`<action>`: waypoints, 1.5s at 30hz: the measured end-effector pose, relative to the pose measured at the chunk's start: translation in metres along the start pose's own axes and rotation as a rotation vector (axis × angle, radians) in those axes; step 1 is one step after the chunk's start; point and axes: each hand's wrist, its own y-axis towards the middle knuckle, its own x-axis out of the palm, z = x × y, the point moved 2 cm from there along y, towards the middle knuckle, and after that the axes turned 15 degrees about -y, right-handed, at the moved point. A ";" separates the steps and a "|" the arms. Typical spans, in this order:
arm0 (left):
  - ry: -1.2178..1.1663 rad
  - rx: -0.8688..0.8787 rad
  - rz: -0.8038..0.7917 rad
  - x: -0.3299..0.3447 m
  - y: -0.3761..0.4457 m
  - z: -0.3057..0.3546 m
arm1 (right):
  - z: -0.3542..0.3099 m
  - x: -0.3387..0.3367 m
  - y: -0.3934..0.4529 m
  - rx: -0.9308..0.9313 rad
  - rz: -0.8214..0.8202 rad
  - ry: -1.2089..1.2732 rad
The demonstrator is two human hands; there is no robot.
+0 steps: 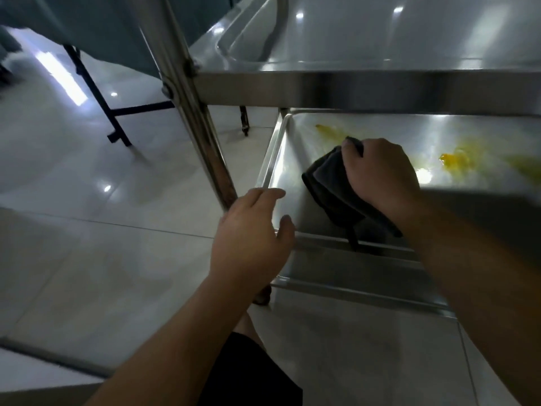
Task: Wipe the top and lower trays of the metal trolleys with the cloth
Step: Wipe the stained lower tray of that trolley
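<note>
Two yellow smears (456, 161) mark the lower tray (288, 150) above pale tiles (87, 244); right grip (380, 174) clutches cloth (328, 186), left (251, 238) relaxed.

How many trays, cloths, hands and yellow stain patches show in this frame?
Trays: 2, the top tray and lower tray
Cloths: 1, the cloth
Hands: 2, the left hand and right hand
Yellow stain patches: 2, stain and stain
Total: 7

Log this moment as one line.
right hand: grips cloth | lower tray: yellow stains remain | left hand: near tray corner
</note>
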 end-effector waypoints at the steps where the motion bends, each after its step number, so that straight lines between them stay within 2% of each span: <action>1: -0.053 -0.014 0.057 -0.007 -0.002 -0.003 | -0.007 -0.003 0.000 0.000 0.039 0.019; 3: -0.192 -0.032 0.175 -0.020 -0.008 -0.010 | -0.024 -0.007 0.000 -0.015 0.150 0.009; 7: -0.418 -0.039 0.460 -0.035 -0.014 -0.025 | -0.055 -0.001 -0.009 -0.050 0.496 -0.038; 9: -0.549 -0.110 0.507 -0.036 -0.006 -0.031 | -0.072 0.014 -0.021 -0.132 0.567 -0.048; 10: -0.601 -0.129 0.499 -0.036 -0.001 -0.033 | -0.079 0.026 -0.030 -0.191 0.509 -0.064; 14: -0.701 -0.143 0.426 -0.034 0.029 -0.036 | -0.097 0.085 -0.078 -0.519 0.020 -0.205; 16: -0.714 -0.122 0.391 -0.032 0.043 -0.038 | -0.091 0.102 -0.087 -0.566 -0.216 -0.147; 17: -0.763 -0.112 0.373 -0.030 0.048 -0.040 | -0.088 0.107 -0.085 -0.593 -0.279 -0.144; 20: -0.907 -0.113 0.357 -0.022 0.056 -0.047 | -0.087 0.121 -0.070 -0.673 -0.336 -0.212; 29: -0.879 -0.109 0.471 -0.013 0.059 -0.054 | -0.096 0.158 -0.018 -0.297 -0.294 -0.253; 33: -0.872 -0.157 0.486 -0.013 0.059 -0.052 | -0.022 0.134 -0.009 -0.059 -0.262 -0.345; 36: -0.854 -0.157 0.493 -0.014 0.059 -0.051 | 0.062 0.098 -0.007 0.131 -0.157 -0.429; 39: -0.848 -0.156 0.505 -0.011 0.059 -0.052 | 0.112 0.077 -0.012 0.363 -0.202 -0.430; 42: -0.855 -0.163 0.551 -0.008 0.059 -0.053 | 0.091 0.085 -0.004 0.450 -0.200 -0.423; 45: -0.877 -0.137 0.559 -0.005 0.058 -0.055 | 0.034 0.104 0.010 0.388 -0.211 -0.404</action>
